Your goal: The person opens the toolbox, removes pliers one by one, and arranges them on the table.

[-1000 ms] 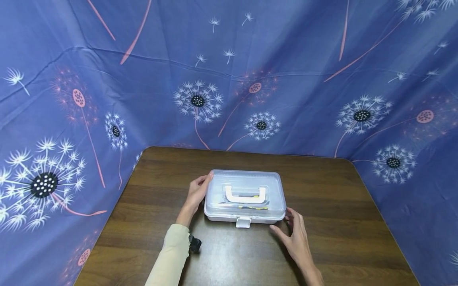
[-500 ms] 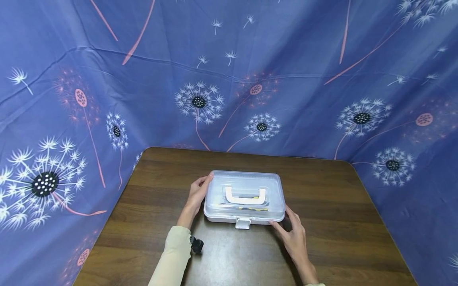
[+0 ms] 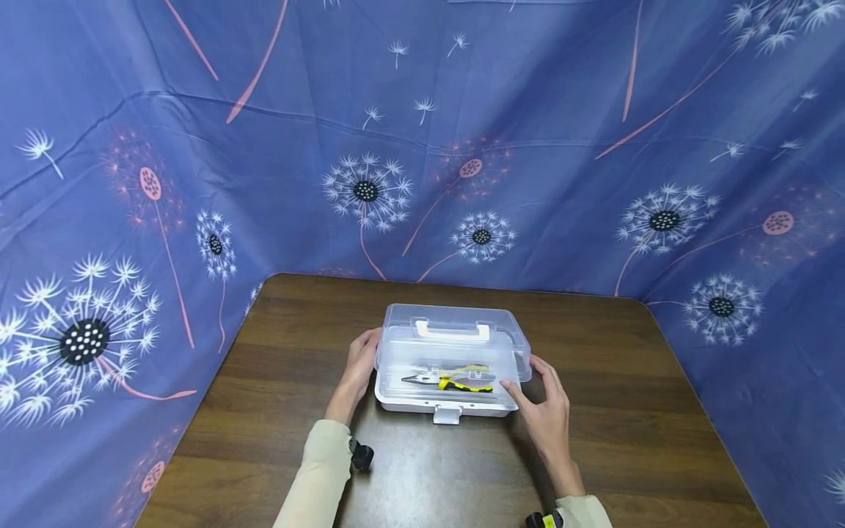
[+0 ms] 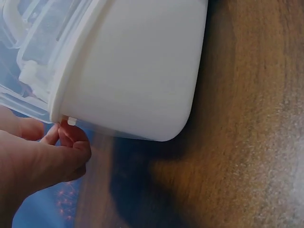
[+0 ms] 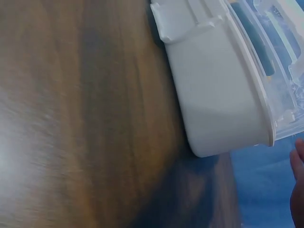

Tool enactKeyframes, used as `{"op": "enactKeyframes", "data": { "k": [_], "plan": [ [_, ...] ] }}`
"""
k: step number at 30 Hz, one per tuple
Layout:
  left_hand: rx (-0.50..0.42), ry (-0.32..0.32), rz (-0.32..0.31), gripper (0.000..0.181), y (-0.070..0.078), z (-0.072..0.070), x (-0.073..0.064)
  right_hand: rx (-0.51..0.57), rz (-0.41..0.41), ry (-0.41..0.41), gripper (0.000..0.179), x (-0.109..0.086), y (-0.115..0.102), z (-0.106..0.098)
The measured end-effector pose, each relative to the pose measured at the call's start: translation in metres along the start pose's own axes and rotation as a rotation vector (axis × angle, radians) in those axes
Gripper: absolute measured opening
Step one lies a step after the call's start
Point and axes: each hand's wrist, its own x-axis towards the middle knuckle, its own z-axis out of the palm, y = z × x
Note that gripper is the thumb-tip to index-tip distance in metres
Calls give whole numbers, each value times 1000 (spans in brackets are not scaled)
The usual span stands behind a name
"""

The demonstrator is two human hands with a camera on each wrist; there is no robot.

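"Blue dandelion cloth (image 3: 554,88) fills the upper frame; where does the box (image 3: 478,411) sit?"

"Just below centre, on the brown table (image 3: 317,308), its clear lid (image 3: 455,315) tilted above the pliers (image 3: 455,385)."

"And the hands?"

"Left hand (image 3: 359,363): fingers curled onto the rim at the box's left end. Right hand (image 3: 546,414): thumb and fingers spread about the lid's right corner; whether they grip, I can't tell."

"How will it handle?"

"Probably light and stiff, the smooth lid a bit slippery. I'd take the lid by its front corners; lifting by the handle (image 3: 455,335) while unlatched could spill the pliers."
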Motion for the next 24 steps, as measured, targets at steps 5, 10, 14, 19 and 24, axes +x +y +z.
{"op": "enactKeyframes", "data": {
  "k": [5,10,14,19,24],
  "plan": [
    [11,3,43,35,17,0,-13,11,-44,-4,60,12,4,5],
    [46,42,59,33,2,0,-2,9,-82,0,55,20,3,6],
    [68,75,91,32,-4,2,0,1,-85,0,54,25,0,4],
    [92,86,128,30,-2,7,-4,-10,-54,10,53,33,-3,2],
    [133,95,120,27,-2,10,-3,-10,-16,15,48,47,-6,2]
  ]
}}
